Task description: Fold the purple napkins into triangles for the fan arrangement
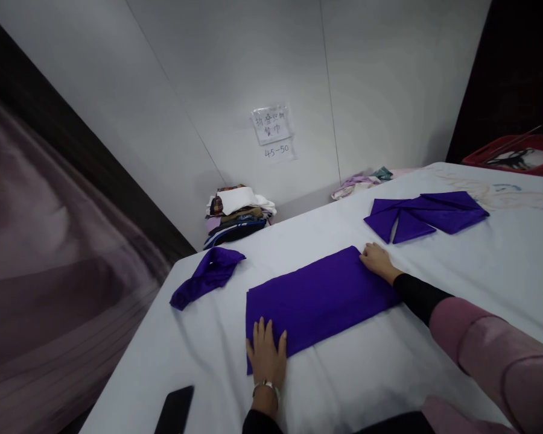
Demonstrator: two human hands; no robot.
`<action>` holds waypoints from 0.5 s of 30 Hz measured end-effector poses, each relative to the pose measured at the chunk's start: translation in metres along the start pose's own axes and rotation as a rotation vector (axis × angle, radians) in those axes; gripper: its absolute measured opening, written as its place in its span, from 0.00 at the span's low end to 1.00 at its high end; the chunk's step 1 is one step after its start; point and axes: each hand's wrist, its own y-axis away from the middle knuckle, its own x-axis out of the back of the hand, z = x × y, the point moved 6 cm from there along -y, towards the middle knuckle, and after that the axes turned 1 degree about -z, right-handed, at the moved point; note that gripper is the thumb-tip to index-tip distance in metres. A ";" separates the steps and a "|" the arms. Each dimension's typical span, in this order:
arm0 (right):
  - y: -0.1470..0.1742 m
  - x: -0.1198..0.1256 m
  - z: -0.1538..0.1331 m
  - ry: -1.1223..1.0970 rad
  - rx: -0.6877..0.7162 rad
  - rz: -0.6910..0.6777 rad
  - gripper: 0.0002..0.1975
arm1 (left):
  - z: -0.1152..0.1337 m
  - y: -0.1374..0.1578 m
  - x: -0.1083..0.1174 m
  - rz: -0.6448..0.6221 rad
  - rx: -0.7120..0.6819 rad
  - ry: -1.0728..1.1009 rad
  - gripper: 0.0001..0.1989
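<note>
A purple cloth napkin (317, 295), folded into a long rectangle, lies flat on the white-covered table (339, 386). My left hand (268, 355) rests flat on its near left corner, fingers spread. At the far right corner, my right hand (376, 259) has its fingers curled on the napkin's edge, which they appear to pinch. Beyond that hand lies a purple cloth folded into pointed flaps (429, 215). A crumpled purple cloth (208, 276) lies to the left of the napkin.
A black phone (175, 411) lies by the near left table edge. Behind the table rise a stack of folded cloths (238, 214) and a pile of pale fabrics (357, 184). A red basket (516, 150) stands at the far right. A handwritten sign (272, 125) hangs on the wall.
</note>
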 end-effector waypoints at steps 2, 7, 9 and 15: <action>0.001 0.002 -0.001 0.001 -0.004 0.006 0.09 | 0.000 0.000 -0.001 -0.020 0.004 0.001 0.25; 0.008 0.018 -0.010 -0.007 0.020 0.041 0.11 | 0.000 0.000 -0.001 -0.077 0.015 -0.013 0.25; 0.023 0.023 -0.029 -0.015 0.088 0.060 0.17 | 0.001 0.000 0.002 -0.076 0.021 -0.020 0.25; 0.133 -0.010 -0.153 -0.190 0.580 -0.102 0.28 | 0.031 0.000 0.017 -0.027 -0.047 -0.041 0.23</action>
